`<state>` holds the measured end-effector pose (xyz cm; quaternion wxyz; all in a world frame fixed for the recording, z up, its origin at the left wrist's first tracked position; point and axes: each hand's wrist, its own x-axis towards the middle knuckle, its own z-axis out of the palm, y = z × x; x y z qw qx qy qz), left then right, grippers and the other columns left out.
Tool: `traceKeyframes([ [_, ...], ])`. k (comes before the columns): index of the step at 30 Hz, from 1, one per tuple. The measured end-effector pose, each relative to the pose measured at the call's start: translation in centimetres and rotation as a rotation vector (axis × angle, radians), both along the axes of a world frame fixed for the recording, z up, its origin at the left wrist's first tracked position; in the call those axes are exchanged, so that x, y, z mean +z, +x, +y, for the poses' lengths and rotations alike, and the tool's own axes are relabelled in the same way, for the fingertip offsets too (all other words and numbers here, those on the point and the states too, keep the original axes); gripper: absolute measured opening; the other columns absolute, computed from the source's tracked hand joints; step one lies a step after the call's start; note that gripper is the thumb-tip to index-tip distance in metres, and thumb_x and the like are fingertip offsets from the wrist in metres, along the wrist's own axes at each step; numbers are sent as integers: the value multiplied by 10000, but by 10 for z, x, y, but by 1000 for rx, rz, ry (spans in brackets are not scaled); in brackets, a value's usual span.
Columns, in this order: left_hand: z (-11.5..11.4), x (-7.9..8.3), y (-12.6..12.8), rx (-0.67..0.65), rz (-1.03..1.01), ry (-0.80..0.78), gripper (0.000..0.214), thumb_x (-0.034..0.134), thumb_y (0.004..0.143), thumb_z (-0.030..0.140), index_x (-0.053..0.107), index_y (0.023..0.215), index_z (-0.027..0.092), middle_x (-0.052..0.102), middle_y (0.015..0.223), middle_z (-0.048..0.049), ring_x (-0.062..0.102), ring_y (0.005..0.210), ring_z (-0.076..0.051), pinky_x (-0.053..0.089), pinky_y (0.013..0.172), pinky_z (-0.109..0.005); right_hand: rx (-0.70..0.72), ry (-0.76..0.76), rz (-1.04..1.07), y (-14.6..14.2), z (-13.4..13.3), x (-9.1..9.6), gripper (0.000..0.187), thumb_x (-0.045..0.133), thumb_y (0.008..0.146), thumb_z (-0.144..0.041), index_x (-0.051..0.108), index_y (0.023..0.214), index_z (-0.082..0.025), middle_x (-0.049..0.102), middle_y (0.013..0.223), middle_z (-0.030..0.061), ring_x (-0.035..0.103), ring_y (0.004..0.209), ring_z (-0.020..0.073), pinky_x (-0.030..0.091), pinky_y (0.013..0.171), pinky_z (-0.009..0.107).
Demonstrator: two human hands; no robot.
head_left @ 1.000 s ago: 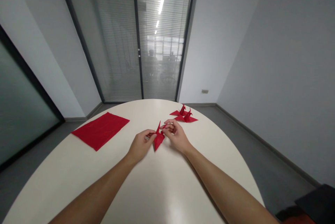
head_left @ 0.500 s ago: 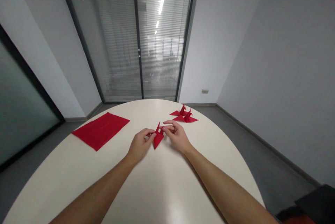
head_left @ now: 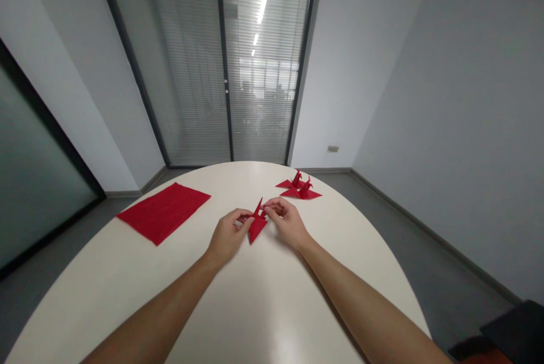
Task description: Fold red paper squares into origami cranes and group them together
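A red folded paper crane (head_left: 257, 230) is held between my two hands just above the middle of the table, one thin point sticking up and a broad flap pointing down toward me. My left hand (head_left: 228, 236) pinches its left side between thumb and fingers. At the upper right, my right hand (head_left: 288, 222) is closed with thumb and forefinger on the other narrow point. The fingertips partly hide that point. Beyond my right hand, two finished-looking red paper cranes (head_left: 302, 190) stand close together with their wings spread.
Red square paper (head_left: 164, 214) lies flat at the left on the round white table (head_left: 238, 318). A glass partition with blinds (head_left: 191, 97) stands behind the table. A dark object (head_left: 514, 330) shows at the lower right, beside the table.
My right forefinger has come down from its raised, extended position and closed toward the thumb on the crane's point. The crane has shifted very slightly; my left hand keeps its place.
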<state>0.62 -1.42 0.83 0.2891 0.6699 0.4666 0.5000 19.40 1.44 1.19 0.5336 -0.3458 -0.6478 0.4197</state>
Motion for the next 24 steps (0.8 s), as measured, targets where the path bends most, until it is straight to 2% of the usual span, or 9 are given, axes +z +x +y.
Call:
traceKeyframes([
  [3, 0, 1, 0, -4, 0, 7, 215, 625, 866, 353, 721, 960, 185, 751, 929, -56, 687, 779, -186, 517, 626, -254, -62, 104, -83, 0, -2, 2, 239, 672, 881, -394, 671, 1036, -212, 718, 979, 59, 660, 833, 184, 510, 775, 325],
  [6, -1, 2, 0, -15, 6, 20, 207, 627, 866, 342, 733, 957, 188, 756, 937, -57, 691, 800, -192, 521, 634, -256, -91, 150, -130, -1, -3, 4, 206, 639, 907, -374, 706, 1024, -219, 728, 1001, 67, 665, 846, 194, 519, 772, 332],
  [16, 1, 1, -2, -60, 13, 25, 190, 634, 860, 330, 743, 933, 192, 747, 906, -55, 680, 791, -186, 524, 650, -257, -77, 297, -225, -1, -8, 11, 185, 620, 930, -339, 757, 1004, -239, 757, 1012, 79, 680, 950, 235, 522, 866, 386],
  [19, 1, 1, -2, -61, 6, 33, 179, 636, 857, 327, 741, 909, 191, 736, 892, -54, 666, 766, -179, 513, 625, -249, -41, 303, -220, -2, -12, 14, 154, 633, 923, -314, 755, 981, -242, 753, 1024, 73, 679, 976, 230, 516, 915, 390],
  [24, 0, 2, -2, -66, 32, 45, 164, 626, 866, 312, 734, 886, 190, 720, 879, -51, 657, 775, -176, 499, 615, -242, -66, 238, -208, -2, -13, 14, 114, 670, 886, -291, 740, 945, -223, 751, 988, 72, 677, 937, 224, 519, 876, 378],
])
